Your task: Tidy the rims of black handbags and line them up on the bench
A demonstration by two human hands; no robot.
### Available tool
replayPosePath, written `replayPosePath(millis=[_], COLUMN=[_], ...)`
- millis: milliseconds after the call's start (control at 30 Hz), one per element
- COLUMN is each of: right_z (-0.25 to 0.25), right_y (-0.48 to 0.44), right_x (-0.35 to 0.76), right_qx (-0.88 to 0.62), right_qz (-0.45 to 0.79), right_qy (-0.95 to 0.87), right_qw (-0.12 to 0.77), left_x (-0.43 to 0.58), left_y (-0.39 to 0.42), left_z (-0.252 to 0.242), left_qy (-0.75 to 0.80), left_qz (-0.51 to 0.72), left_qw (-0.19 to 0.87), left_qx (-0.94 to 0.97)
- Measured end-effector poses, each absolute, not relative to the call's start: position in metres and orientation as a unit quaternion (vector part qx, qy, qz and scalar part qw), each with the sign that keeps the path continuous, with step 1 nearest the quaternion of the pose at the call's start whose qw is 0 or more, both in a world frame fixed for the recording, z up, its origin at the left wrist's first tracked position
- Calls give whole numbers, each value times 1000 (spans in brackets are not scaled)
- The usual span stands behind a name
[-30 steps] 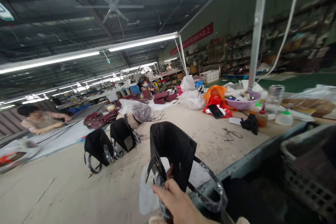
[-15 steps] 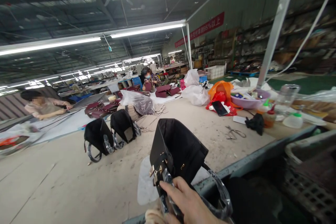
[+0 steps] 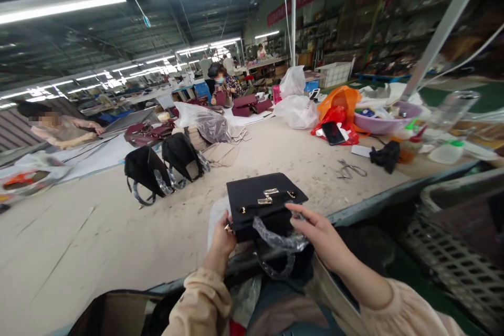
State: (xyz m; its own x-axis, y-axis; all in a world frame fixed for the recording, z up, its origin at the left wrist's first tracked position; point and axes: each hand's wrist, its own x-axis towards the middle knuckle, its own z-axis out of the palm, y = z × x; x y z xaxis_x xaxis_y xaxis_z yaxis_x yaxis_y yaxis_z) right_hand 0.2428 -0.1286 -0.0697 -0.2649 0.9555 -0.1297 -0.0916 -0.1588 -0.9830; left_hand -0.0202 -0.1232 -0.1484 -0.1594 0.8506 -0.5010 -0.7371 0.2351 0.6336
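A black handbag (image 3: 258, 186) with gold clasps lies tilted at the table's near edge, its plastic-wrapped handle toward me. My left hand (image 3: 223, 236) grips the bag's left side, by a gold fitting. At its right side, the fingers of my right hand (image 3: 313, 226) are bent against the bag near the wrapped handle; what lies between them is too small to make out. Two more black bags, one on the left (image 3: 145, 170) and one beside it (image 3: 181, 157), stand on the beige table (image 3: 129, 241). Under the held bag a white sheet (image 3: 217, 210) shows.
Scissors (image 3: 350, 169), a phone (image 3: 333, 133), a black cloth-like item (image 3: 385, 156), bottles and a purple basin (image 3: 388, 118) lie to the right. Maroon bags (image 3: 250, 105) and plastic bags are farther back. One person (image 3: 59, 128) works at the left, another beyond the table. A crate (image 3: 452, 268) stands lower right.
The black bag has turned from upright to lying with its clasped face up. My left hand now shows at its left side, and my right hand has shifted to its right side. The view has tilted down.
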Motion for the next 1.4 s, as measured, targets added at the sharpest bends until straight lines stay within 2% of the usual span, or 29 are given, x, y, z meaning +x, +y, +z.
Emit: replayPosePath(millis=[133,333,500,567,867,1033,1067,1167,1267,1400], right_z=[-55,-34,-27,-26,-28,-65,-75,-96,-103,-113], right_y=[-111,-73,-59,-60,-66,-107,-117,-143,-152,-136], right_x=[238,225,210,208,235,248,250,255,262,280], right_qx=[-392,-339,-332,-335,-395,-466,-469,-454,-443,-541], right_qz=[725,747,753,756,752,674,642,530,485,521], right_qy=[-330,-257,-257,-257,-281,-488,-546,-675,-714,-556], right_qw=[460,511,507,499,446,300,263,237,240,357], left_x=[-19,12,46,59,93,89,88,88,91,87], left_y=[-150,-222,-259,-257,-225,-221,-219,-209,-201,-193], left_z=[-157,-176,-182,-184,-178,-147,-141,-132,-134,-135], left_qy=[454,487,448,395,280,228,243,351,422,362], left_qz=[606,594,430,405,471,554,568,578,575,605], left_qw=[653,640,784,823,835,800,786,732,686,691], left_qx=[27,-30,16,38,48,33,16,-79,-143,-159])
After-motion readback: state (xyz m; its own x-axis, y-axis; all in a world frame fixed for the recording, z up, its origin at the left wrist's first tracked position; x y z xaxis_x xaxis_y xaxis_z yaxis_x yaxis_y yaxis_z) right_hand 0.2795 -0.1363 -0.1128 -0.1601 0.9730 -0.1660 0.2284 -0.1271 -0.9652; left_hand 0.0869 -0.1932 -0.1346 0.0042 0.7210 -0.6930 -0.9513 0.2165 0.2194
